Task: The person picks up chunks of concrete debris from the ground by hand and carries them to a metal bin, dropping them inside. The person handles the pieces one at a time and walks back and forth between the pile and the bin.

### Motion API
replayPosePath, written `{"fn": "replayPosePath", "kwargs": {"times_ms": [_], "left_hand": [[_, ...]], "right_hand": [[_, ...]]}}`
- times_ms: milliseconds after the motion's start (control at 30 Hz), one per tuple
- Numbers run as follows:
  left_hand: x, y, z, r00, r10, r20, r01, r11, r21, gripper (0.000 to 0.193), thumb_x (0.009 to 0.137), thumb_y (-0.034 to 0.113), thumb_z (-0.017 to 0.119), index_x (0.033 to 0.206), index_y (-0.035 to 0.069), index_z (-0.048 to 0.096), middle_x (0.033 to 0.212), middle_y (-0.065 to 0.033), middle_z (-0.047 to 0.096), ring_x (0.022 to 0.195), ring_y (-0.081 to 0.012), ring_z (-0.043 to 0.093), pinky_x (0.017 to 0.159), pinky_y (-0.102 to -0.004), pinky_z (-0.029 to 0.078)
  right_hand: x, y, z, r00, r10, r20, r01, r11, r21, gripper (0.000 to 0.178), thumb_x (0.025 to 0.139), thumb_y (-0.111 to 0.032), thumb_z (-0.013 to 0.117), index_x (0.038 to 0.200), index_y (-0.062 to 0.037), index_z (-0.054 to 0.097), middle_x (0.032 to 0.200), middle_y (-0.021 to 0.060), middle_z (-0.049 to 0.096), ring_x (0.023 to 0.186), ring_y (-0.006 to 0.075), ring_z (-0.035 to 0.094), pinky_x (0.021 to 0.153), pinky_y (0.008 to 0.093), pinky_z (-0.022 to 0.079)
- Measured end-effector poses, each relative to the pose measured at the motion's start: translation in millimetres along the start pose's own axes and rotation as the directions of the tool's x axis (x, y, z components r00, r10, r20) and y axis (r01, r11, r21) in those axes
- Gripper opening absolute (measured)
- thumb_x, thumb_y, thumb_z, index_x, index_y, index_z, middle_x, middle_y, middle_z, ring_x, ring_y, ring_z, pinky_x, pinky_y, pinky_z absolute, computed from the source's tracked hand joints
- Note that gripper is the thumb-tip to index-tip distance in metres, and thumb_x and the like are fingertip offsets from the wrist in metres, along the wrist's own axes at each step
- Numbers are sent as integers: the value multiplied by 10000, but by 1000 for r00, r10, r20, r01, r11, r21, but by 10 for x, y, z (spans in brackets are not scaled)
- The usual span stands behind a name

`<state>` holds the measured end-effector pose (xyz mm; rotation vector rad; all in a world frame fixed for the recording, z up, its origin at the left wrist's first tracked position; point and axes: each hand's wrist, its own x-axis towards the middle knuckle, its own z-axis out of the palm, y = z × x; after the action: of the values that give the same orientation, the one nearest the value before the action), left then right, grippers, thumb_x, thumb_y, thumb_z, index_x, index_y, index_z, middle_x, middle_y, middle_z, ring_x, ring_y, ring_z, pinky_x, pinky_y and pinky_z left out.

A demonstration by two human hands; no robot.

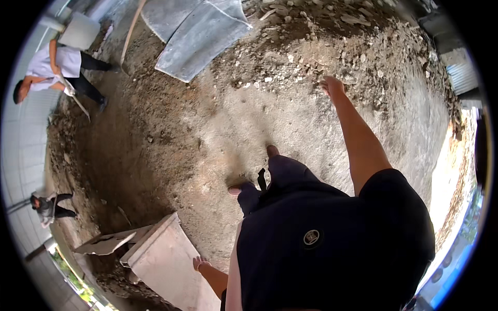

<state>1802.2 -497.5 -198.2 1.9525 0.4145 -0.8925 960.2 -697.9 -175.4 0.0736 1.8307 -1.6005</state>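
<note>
My left hand (201,263) hangs low beside my hip, fingers loosely spread and holding nothing, just over the edge of a pale flat slab (166,262) that lies tilted on the rubble. Next to that slab sits a broken grey piece (104,243). My feet (234,189) stand on packed sandy ground (290,119), dark trousers and a dark shirt filling the lower part of the view. My right arm stretches out ahead, and my right hand (332,85) hovers with the fingers drooping and a little apart, gripping nothing, above a band of loose stones and dirt (290,62). Farther off lie two grey sheets (199,39), overlapping. At far left a person in a white shirt (57,65) bends with a long-handled tool (78,101), and another person (46,207) crouches lower down
</note>
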Motion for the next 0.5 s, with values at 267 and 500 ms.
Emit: {"fn": "replayPosePath", "kwargs": {"times_ms": [267,500], "left_hand": [[-1853,226,3064,738,180,651,-441,858,263,428,781,189,388,1189,144,267,1177,-84,351,1077,-268,332,855,-386,276],[-2251,-260,3903,784,-203,586,-99,892,440,422,823,226,326,1201,67,226,1222,-107,276,1104,-274,296,891,-391,276]], "right_hand": [[-1386,1758,-2111,594,684,-423,-791,400,-464,110,707,-113,498,713,-3,495,506,102,460,382,184,458,326,317,359],[-1173,1651,-1957,778,517,-357,-554,833,-1,105,718,-173,506,720,-68,503,607,48,522,518,141,518,454,272,405]]}}
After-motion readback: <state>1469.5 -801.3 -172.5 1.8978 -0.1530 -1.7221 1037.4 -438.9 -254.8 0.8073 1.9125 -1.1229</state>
